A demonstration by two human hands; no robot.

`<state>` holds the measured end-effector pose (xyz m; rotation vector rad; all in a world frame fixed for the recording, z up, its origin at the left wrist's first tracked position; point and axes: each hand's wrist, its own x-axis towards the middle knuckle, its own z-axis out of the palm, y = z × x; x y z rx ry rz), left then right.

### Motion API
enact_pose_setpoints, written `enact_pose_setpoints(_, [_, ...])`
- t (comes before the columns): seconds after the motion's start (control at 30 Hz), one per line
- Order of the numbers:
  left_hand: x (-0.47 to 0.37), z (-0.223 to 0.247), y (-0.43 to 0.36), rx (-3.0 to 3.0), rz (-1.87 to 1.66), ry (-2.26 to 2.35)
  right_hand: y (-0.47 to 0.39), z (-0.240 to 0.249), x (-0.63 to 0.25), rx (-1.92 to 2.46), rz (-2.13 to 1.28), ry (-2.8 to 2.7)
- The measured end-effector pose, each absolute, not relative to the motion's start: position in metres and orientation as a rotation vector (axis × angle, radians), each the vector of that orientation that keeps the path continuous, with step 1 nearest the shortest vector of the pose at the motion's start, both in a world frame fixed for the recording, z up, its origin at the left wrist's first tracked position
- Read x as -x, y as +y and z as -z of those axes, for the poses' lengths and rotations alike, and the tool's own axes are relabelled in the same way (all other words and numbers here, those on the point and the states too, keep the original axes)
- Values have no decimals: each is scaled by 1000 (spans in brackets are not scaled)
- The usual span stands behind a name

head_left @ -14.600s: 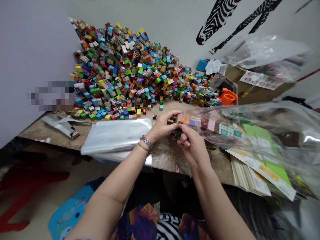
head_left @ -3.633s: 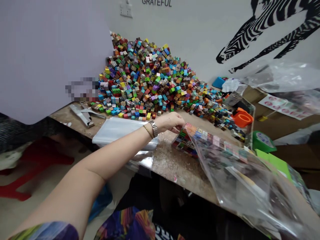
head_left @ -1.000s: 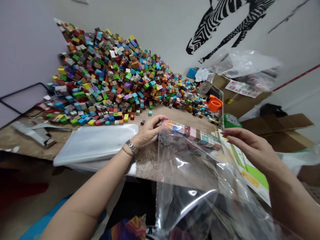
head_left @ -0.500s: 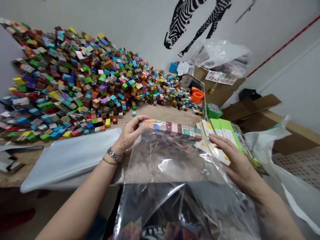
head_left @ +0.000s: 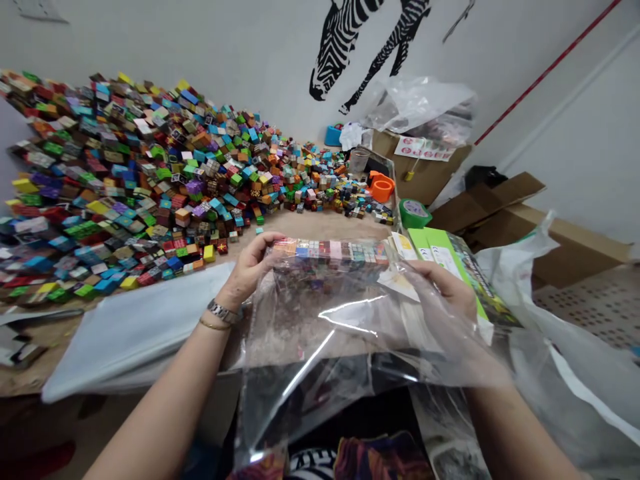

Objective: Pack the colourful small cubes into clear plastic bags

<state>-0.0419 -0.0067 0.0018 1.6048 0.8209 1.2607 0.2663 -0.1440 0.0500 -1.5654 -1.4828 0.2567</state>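
Observation:
A clear plastic bag point(head_left: 320, 320) stretches between my hands and hangs over the table's front edge. Along its far end lies a row of small patterned cubes point(head_left: 335, 251), seen through the film. My left hand point(head_left: 250, 270), with a watch at the wrist, is closed on the bag's far left corner beside the cubes. At the right end, my right hand point(head_left: 445, 287) is partly behind the film, its fingers bent near the bag's edge; what they grip there is hard to make out. White and yellow cards point(head_left: 404, 247) lie by the row's right end.
A big heap of colourful cubes point(head_left: 150, 180) fills the back left. Flat plastic bags point(head_left: 140, 327) lie at left. Green boxes point(head_left: 445, 253), green tape point(head_left: 415, 213), an orange ring point(head_left: 382, 188) and cardboard boxes point(head_left: 560, 240) are at right. A zebra picture marks the wall.
My right hand has moved inward and its fingers have bent under the film. The bag's near part has lifted and spread out, showing more clothing below. The view has shifted slightly.

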Motion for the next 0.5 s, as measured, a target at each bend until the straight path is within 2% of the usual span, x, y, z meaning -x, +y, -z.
enact_pose_setpoints(0.2, [42, -14, -12, -1595, -1234, 836, -136, -59, -263, 1596, -273, -1481])
enact_pose_setpoints(0.5, [39, -10, -7, -1635, -1297, 882, -111, -29, -296, 1415, -556, -1834])
